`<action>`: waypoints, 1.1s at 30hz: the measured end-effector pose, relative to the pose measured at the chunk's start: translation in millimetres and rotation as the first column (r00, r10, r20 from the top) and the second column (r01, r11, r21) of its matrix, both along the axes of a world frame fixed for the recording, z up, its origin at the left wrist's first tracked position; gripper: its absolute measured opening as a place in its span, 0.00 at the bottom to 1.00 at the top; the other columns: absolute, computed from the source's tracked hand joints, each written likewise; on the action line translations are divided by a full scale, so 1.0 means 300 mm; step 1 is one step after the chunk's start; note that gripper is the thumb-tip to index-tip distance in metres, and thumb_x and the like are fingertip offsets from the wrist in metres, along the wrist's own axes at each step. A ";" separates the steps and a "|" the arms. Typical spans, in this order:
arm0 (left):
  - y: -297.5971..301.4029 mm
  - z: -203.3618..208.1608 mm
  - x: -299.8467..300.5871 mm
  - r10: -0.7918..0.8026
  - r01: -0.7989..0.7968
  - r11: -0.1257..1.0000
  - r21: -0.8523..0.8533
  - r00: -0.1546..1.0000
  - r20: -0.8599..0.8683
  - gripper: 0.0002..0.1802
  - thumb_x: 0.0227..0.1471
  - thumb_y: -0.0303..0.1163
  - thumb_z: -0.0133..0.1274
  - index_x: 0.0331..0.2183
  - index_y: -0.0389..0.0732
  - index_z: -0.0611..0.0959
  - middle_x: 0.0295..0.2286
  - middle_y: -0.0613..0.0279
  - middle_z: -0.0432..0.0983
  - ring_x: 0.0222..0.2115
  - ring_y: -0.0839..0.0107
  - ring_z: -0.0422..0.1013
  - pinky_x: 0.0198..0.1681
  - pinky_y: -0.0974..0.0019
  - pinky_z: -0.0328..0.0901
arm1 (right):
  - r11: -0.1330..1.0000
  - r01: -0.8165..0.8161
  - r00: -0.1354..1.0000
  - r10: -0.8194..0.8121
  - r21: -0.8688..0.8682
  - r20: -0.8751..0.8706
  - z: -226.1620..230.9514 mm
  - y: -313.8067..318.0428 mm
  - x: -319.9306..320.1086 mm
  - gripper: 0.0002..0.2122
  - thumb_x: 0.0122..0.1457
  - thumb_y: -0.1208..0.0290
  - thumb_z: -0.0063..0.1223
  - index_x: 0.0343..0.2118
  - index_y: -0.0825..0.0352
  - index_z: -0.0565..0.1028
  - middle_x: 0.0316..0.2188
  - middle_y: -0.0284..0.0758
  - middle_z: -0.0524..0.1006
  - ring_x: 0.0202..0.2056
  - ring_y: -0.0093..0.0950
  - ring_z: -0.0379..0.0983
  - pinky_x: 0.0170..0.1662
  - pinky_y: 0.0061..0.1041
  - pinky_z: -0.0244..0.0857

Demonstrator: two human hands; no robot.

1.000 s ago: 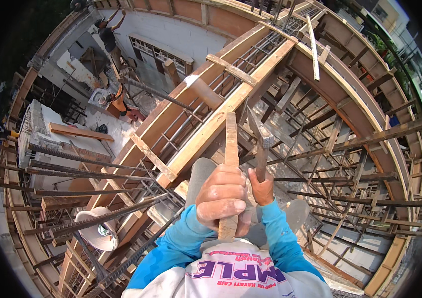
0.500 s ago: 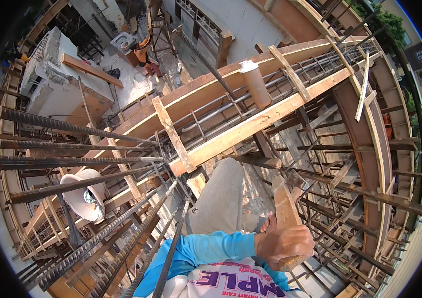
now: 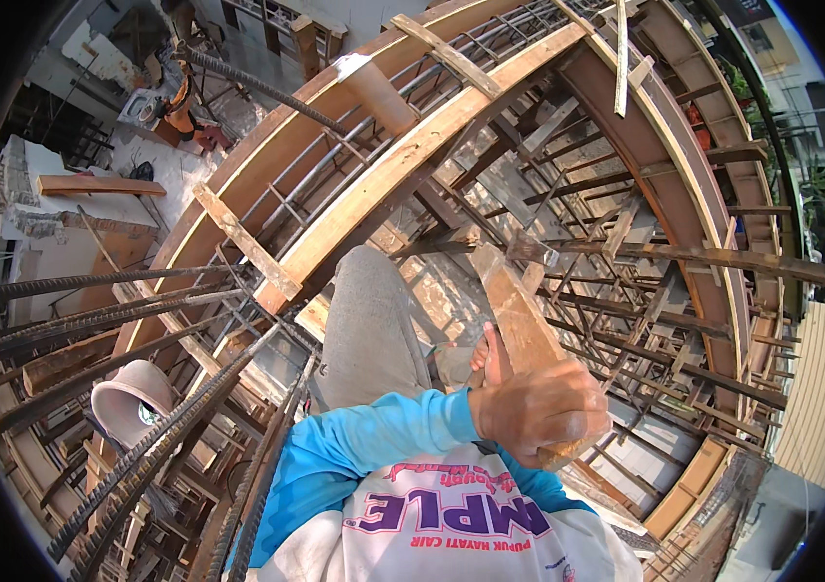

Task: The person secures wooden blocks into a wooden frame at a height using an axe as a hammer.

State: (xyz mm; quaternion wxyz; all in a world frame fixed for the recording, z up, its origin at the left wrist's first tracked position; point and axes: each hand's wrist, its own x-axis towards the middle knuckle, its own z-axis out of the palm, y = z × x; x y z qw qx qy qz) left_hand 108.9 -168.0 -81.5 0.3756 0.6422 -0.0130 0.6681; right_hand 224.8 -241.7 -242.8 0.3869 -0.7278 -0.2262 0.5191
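Note:
My left hand (image 3: 548, 412), at the end of a blue sleeve crossing my front, is closed round the near end of a short, rough wooden board (image 3: 526, 325). The board points away from me and slightly left, its far end narrower. Fingers of what looks like my right hand (image 3: 492, 355) show beside the board's left edge; they look curled. The rest of that hand is hidden behind the board and my left hand, so what it holds cannot be made out. My bent knee in grey trousers (image 3: 371, 310) is left of the board.
Ribbed steel bars (image 3: 131, 301) jut out at left, near a pale helmet-like shell (image 3: 134, 396). Ahead runs a curved timber form (image 3: 412, 145) with a rebar cage and a pale cylinder (image 3: 376, 94). Wooden scaffolding (image 3: 684, 254) crosses below on the right. A co-worker in orange (image 3: 179, 109) is far left.
My view has swung right, so the surroundings shift left in the picture. The board and my left hand sit higher in view; the left hand keeps its grip.

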 end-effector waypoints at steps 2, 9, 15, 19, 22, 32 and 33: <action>0.002 0.023 0.008 0.006 -0.006 1.000 -0.022 1.000 -0.002 0.26 0.37 0.26 0.58 0.43 0.35 0.72 0.35 0.54 0.71 0.33 0.55 0.69 0.34 0.55 0.63 | 1.000 0.004 1.000 -0.004 0.011 -0.016 0.009 -0.004 0.000 0.14 0.59 0.62 0.54 0.25 0.68 0.71 0.17 0.26 0.68 0.20 0.17 0.61 0.22 0.23 0.56; 0.007 0.057 0.035 0.027 -0.027 1.000 0.005 0.999 -0.042 0.24 0.37 0.25 0.58 0.41 0.36 0.72 0.33 0.55 0.71 0.31 0.56 0.69 0.33 0.57 0.63 | 0.998 -0.005 0.998 0.008 0.055 -0.064 0.019 0.018 -0.021 0.13 0.59 0.62 0.54 0.25 0.67 0.71 0.17 0.26 0.68 0.19 0.16 0.60 0.21 0.22 0.55; 0.032 0.031 0.023 -0.017 0.019 1.000 0.024 0.996 -0.090 0.30 0.33 0.27 0.60 0.43 0.36 0.72 0.34 0.53 0.72 0.33 0.54 0.69 0.36 0.54 0.64 | 0.996 0.014 0.997 -0.006 0.094 -0.082 0.042 0.033 -0.024 0.13 0.59 0.62 0.54 0.25 0.67 0.70 0.17 0.25 0.68 0.19 0.16 0.60 0.21 0.22 0.54; 0.066 0.027 0.003 0.095 -0.093 0.995 0.020 0.987 -0.133 0.30 0.34 0.27 0.61 0.44 0.37 0.71 0.32 0.52 0.73 0.32 0.53 0.71 0.35 0.53 0.65 | 0.992 0.021 0.996 -0.010 0.125 -0.087 0.077 0.060 -0.031 0.13 0.59 0.62 0.54 0.25 0.66 0.70 0.17 0.25 0.67 0.18 0.15 0.60 0.21 0.21 0.54; 0.081 0.031 0.006 0.120 -0.121 0.993 0.006 0.986 -0.119 0.30 0.33 0.25 0.60 0.43 0.37 0.71 0.31 0.52 0.72 0.30 0.55 0.71 0.35 0.54 0.65 | 0.987 0.032 0.996 -0.019 0.158 -0.086 0.114 0.081 -0.035 0.13 0.59 0.62 0.54 0.25 0.66 0.70 0.16 0.25 0.67 0.18 0.15 0.59 0.20 0.21 0.54; 0.174 0.038 -0.105 0.341 -0.365 0.919 -0.150 0.925 -0.166 0.24 0.41 0.28 0.51 0.43 0.40 0.64 0.29 0.56 0.64 0.30 0.66 0.64 0.36 0.59 0.64 | 0.905 0.049 0.998 -0.028 0.422 -0.055 0.251 0.122 0.048 0.13 0.59 0.62 0.53 0.25 0.67 0.71 0.15 0.26 0.67 0.17 0.16 0.59 0.20 0.22 0.53; 0.179 0.034 -0.113 0.349 -0.371 0.911 -0.183 0.926 -0.141 0.24 0.42 0.31 0.53 0.43 0.41 0.64 0.29 0.57 0.63 0.31 0.67 0.64 0.36 0.60 0.64 | 0.880 0.046 0.999 -0.035 0.473 -0.031 0.259 0.107 0.047 0.12 0.59 0.63 0.53 0.26 0.67 0.70 0.15 0.26 0.66 0.17 0.16 0.59 0.20 0.22 0.53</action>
